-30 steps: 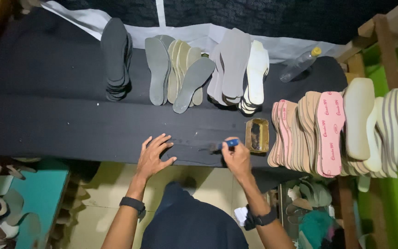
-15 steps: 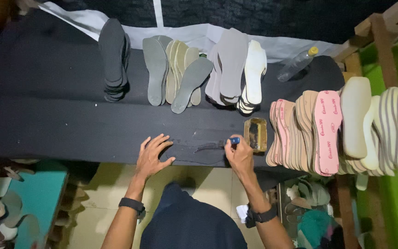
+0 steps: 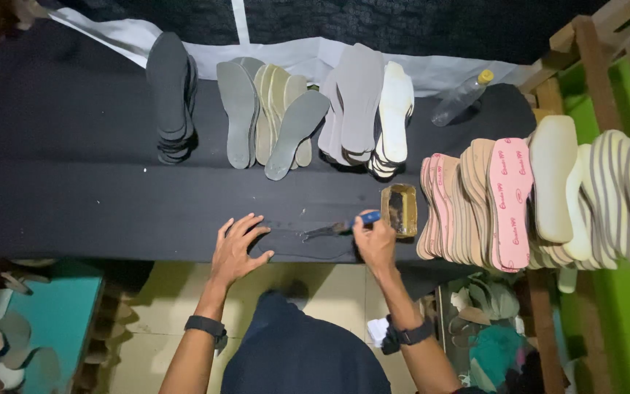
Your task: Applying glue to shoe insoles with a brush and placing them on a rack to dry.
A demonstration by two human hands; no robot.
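Overhead view of a black worktable (image 3: 74, 190). The left hand (image 3: 236, 248) rests flat, fingers spread, holding nothing. The right hand (image 3: 375, 237) is closed around a blue-handled brush (image 3: 344, 226), its bristled end pointing toward nine o'clock on the table. At three o'clock, just beside the right hand, sits a rectangular glue tin (image 3: 399, 210). Stacked insoles (image 3: 504, 201) lie beyond.

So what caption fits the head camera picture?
Right hand holds a blue-handled brush on a black table lined with insoles.

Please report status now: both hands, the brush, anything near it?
Left hand flat on black table, fingers spread. Right hand grips blue-handled brush, bristles on table. Small glue tin just beside right hand.
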